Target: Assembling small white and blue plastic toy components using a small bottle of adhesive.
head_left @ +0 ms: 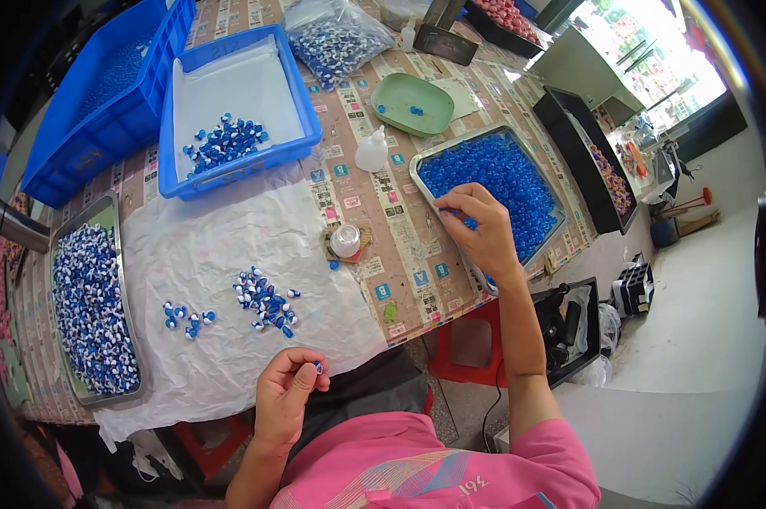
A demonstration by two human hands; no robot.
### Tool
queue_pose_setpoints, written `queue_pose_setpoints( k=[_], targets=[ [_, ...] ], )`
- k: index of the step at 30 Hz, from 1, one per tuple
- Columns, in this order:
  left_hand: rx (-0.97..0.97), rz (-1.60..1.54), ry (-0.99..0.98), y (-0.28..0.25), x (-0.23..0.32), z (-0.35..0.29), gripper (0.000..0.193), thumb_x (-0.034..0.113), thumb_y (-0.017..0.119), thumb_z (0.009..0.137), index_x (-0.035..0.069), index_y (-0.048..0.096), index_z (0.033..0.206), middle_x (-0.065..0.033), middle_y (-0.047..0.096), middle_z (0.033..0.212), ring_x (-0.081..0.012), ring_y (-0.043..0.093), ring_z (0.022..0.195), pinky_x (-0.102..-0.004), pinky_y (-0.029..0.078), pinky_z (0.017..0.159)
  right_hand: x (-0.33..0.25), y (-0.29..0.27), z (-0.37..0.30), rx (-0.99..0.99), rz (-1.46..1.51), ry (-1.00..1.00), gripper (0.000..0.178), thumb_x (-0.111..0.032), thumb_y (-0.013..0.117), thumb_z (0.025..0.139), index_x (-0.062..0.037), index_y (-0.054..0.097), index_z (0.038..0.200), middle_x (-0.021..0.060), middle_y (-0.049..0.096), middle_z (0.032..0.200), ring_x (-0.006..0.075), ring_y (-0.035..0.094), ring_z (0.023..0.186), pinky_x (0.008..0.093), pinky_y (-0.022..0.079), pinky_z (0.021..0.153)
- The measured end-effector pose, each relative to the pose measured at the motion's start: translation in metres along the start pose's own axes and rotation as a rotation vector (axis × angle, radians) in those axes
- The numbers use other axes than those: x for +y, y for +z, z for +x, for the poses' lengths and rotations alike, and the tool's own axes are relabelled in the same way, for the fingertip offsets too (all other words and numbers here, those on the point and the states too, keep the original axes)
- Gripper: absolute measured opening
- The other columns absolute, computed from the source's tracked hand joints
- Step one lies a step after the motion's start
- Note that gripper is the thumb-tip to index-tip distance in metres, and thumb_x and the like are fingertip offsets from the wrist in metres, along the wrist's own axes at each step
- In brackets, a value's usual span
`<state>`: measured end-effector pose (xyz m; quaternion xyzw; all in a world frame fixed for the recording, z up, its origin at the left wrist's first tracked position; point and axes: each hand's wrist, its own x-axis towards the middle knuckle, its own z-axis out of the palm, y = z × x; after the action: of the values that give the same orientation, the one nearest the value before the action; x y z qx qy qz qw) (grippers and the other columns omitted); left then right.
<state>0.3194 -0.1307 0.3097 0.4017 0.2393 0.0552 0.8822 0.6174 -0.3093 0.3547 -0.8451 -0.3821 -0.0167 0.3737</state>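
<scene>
Near the table's front edge, my left hand (288,392) pinches a small blue and white bead (318,367) between thumb and fingertips. My right hand (483,227) is over the left side of a metal tray (415,170) filled with clear blue beads (506,174). Its fingers are curled together; what they hold, if anything, is too small to make out. On the white sheet (188,373) lie a larger pile of blue and white pieces (266,301) and a smaller group (188,319). A small round jar (346,241) stands between the sheet and the tray.
At left is a metal tray of blue and white pieces (95,314). Behind stand a paper-lined blue bin (302,148), a deep blue crate (52,182) and a filled plastic bag (336,38). A white squeeze bottle (371,153), green dish (413,103) and black tray (608,222) stand farther right.
</scene>
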Motion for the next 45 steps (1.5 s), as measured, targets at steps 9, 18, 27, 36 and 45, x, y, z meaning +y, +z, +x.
queue_pose_setpoints(
  k=[9,18,27,36,45],
  targets=[
    [-0.006,-0.139,-0.063,-0.004,0.001,0.003,0.015,0.014,0.062,0.095,0.003,0.059,0.105,-0.0055,0.062,0.092,-0.0130,0.060,0.079,-0.0255,0.050,0.074,-0.044,0.031,-0.038,-0.202,0.702,0.330,0.023,0.009,0.065,0.083,0.0049,0.064,0.105,0.0074,0.066,0.104,0.0154,0.068,0.093,0.0249,0.056,0.073],
    [-0.033,-0.204,-0.048,-0.020,-0.002,0.000,0.016,0.013,0.060,0.097,0.003,0.060,0.109,-0.0051,0.063,0.099,-0.0119,0.060,0.084,-0.0259,0.051,0.078,-0.068,0.057,-0.049,-0.343,0.859,0.425,0.020,0.009,0.066,0.082,0.0062,0.067,0.102,0.0096,0.064,0.104,0.0107,0.063,0.087,0.0240,0.055,0.071],
    [0.007,-0.215,-0.066,-0.022,0.002,-0.004,0.015,0.015,0.061,0.096,0.004,0.059,0.105,-0.0047,0.062,0.095,-0.0124,0.060,0.081,-0.0261,0.051,0.076,-0.086,0.069,-0.056,-0.356,0.834,0.476,0.022,0.009,0.069,0.080,0.0052,0.067,0.102,0.0074,0.062,0.105,0.0100,0.060,0.090,0.0231,0.052,0.077],
    [-0.003,-0.408,-0.109,-0.032,0.002,-0.001,0.017,0.015,0.058,0.097,0.004,0.059,0.110,-0.0053,0.062,0.098,-0.0115,0.061,0.084,-0.0261,0.054,0.078,-0.084,0.080,-0.056,-0.339,0.798,0.385,0.019,0.012,0.068,0.079,0.0065,0.067,0.097,0.0097,0.061,0.105,0.0152,0.065,0.092,0.0262,0.053,0.082],
    [-0.046,-0.451,-0.126,-0.036,0.002,-0.004,0.020,0.008,0.056,0.097,0.001,0.058,0.116,-0.0107,0.063,0.113,-0.0145,0.065,0.095,-0.0273,0.056,0.086,-0.084,0.077,-0.035,-0.217,0.647,0.272,0.017,0.011,0.069,0.079,0.0055,0.067,0.094,0.0080,0.061,0.102,0.0149,0.065,0.091,0.0249,0.054,0.081]
  ],
)
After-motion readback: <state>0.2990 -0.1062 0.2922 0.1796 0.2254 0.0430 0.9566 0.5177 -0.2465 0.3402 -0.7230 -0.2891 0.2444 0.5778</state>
